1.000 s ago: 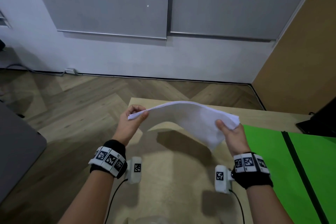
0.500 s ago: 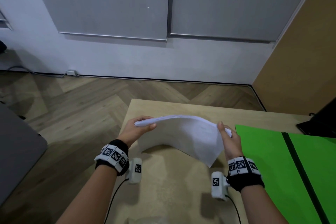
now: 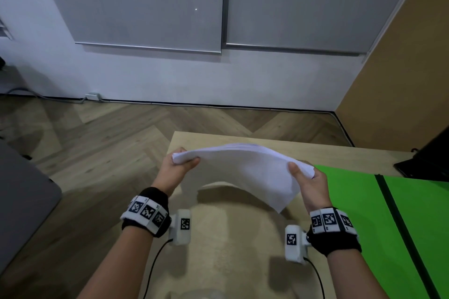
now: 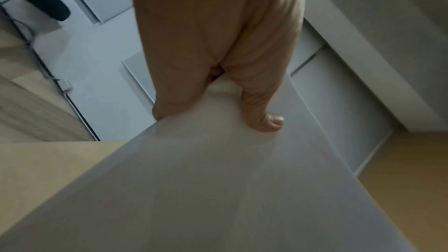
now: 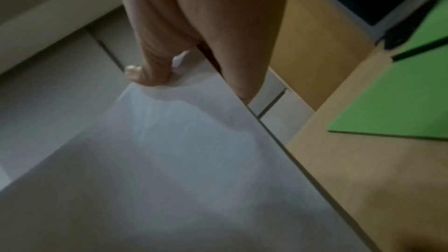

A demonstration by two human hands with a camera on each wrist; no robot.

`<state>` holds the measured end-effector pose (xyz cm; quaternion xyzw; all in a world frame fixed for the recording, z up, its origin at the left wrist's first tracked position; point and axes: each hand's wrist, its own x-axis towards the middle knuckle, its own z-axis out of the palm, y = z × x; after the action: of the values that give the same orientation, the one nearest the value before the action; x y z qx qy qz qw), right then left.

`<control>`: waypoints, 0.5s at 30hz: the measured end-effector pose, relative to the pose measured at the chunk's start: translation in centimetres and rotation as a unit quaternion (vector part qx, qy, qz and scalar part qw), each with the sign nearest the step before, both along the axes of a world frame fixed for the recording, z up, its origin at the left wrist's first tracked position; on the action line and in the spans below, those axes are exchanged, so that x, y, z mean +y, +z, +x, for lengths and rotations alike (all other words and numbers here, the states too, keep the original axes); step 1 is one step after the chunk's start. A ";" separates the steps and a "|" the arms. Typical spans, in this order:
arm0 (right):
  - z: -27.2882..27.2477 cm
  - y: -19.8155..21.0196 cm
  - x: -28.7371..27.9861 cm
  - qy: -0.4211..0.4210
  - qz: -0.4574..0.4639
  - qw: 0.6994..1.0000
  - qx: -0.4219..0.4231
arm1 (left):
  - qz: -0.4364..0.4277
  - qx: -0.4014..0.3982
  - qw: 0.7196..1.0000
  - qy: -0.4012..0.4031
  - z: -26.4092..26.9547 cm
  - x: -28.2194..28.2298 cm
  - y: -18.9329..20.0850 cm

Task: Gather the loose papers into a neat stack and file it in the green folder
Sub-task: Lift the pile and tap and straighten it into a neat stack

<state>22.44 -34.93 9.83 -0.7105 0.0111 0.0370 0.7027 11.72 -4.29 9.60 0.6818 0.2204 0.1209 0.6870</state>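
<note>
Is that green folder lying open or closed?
Open: the green folder lies spread flat on the table, its dark spine between two green panels.

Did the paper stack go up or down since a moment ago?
Yes. Half a second ago the paper stack had dipped towards the table; now it is lifted again, its far edge nearer the table's far edge.
</note>
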 end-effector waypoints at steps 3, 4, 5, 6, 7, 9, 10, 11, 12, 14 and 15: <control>-0.1 -1.0 -0.2 0.041 -0.037 0.998 -0.001 | 0.026 0.029 0.999 -0.006 -0.3 0.6 0.1; -0.1 -1.5 -0.1 0.041 -0.050 0.998 0.000 | 0.057 0.047 0.997 -0.003 -0.4 0.6 0.1; -0.1 -1.9 0.0 0.030 -0.056 0.998 0.000 | 0.096 0.059 0.994 0.000 -0.3 0.6 0.0; -0.1 -2.1 0.2 0.012 -0.057 0.998 -0.006 | 0.153 0.068 0.986 -0.004 -0.1 0.6 0.2; 0.0 -2.2 0.5 -0.007 -0.059 0.998 -0.017 | 0.211 0.075 0.974 -0.015 0.1 0.6 0.4; 0.1 -1.7 0.9 -0.025 -0.069 0.996 -0.044 | 0.331 0.110 0.937 -0.032 0.5 0.6 1.3; 0.2 -1.1 1.2 -0.022 -0.078 0.995 -0.063 | 0.385 0.141 0.911 -0.036 0.6 0.5 1.9; 0.3 -0.4 1.4 -0.016 -0.092 0.992 -0.086 | 0.433 0.174 0.883 -0.046 0.6 0.4 2.6; 0.4 0.4 1.7 -0.010 -0.105 0.989 -0.108 | 0.476 0.200 0.854 -0.067 0.6 0.0 3.2; 0.5 2.2 2.4 0.006 -0.115 0.982 -0.148 | 0.536 0.213 0.807 -0.129 0.8 -1.3 4.5; 0.5 3.2 2.8 0.022 -0.111 0.980 -0.165 | 0.550 0.190 0.799 -0.154 1.0 -2.3 5.1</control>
<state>22.92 -32.14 12.99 -0.7806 -0.1165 -0.0666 0.6105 12.76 -6.58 14.75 0.9791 0.1351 -0.0174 0.1509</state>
